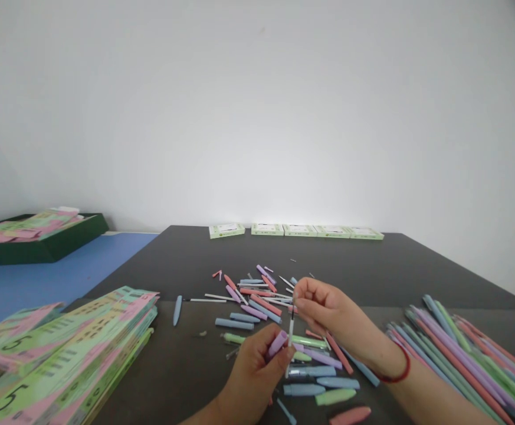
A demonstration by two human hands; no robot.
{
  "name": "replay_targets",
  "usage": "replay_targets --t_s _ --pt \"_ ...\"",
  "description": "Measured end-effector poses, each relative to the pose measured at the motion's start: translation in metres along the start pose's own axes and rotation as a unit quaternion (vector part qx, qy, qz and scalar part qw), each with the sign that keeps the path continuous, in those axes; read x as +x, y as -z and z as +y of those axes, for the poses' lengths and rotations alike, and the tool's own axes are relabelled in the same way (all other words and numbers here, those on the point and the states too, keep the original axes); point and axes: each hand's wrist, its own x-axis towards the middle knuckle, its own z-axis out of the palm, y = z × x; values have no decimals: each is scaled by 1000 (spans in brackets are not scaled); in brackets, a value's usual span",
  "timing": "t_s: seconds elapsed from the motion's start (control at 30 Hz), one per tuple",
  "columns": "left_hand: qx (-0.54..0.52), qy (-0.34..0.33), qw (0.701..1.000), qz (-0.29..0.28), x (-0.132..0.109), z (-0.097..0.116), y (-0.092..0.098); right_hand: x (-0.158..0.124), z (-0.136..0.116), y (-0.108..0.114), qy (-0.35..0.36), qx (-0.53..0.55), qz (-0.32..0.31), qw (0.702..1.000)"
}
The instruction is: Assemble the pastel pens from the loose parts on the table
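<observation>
My left hand [257, 369] is closed round a short purple pen barrel [277, 343], whose open end points up. A thin white refill [291, 330] stands nearly upright beside the barrel, its lower part at my left fingertips. Above it, the pinched fingers of my right hand [319, 304] meet at the refill's dark upper end; a red cord circles that wrist. Around and under both hands lie loose pen parts: blue barrels [234, 323], a green cap [335, 396], a red cap [350, 415] and white refills [208, 300].
Stacked printed packets [75, 354] lie at the left, with a long-pen bundle [469, 360] at the right. Several flat boxes [300, 230] line the black table's [186, 254] far edge. A dark green tray [62, 241] of packets sits on a blue surface [128, 251].
</observation>
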Motion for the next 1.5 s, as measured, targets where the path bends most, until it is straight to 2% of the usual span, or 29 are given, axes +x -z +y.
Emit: replay_targets --t_s 0.1,0.3,0.7,0.8,0.83,0.87,0.97,1.07,1.13,1.2,1.3,1.4,1.5 --pt "5 1 1000 3 0 1 0 -1 -3 -2 0 -18 -7 1000" --pt "15 6 1000 -1 -1 5 0 -2 -5 -2 8 -31 18 999" --pt "-11 10 1000 5 0 1 0 -3 7 0 -36 -89 -53 994" --pt "-4 2 1000 13 0 -1 1 11 8 21 -9 -155 -63 986" --pt "0 -1 1000 15 0 -2 1 22 10 33 5 -199 -35 979" --pt "5 -4 1000 18 0 -2 2 35 12 48 21 -269 29 962" --pt "11 -16 999 26 0 0 2 80 27 96 26 -323 132 937" --pt "-3 -7 999 32 1 1 3 114 48 135 12 -344 178 922" --pt "-3 -15 999 29 3 1 4 127 62 150 4 -347 186 919" --pt "8 -41 999 24 4 2 4 138 74 158 2 -346 178 921" --pt "20 -54 998 23 4 3 4 152 84 156 6 -335 141 932" --pt "17 -51 998 30 3 5 3 159 89 144 12 -310 90 947" --pt "9 -34 999 28 2 3 5 149 92 125 20 -272 40 961"
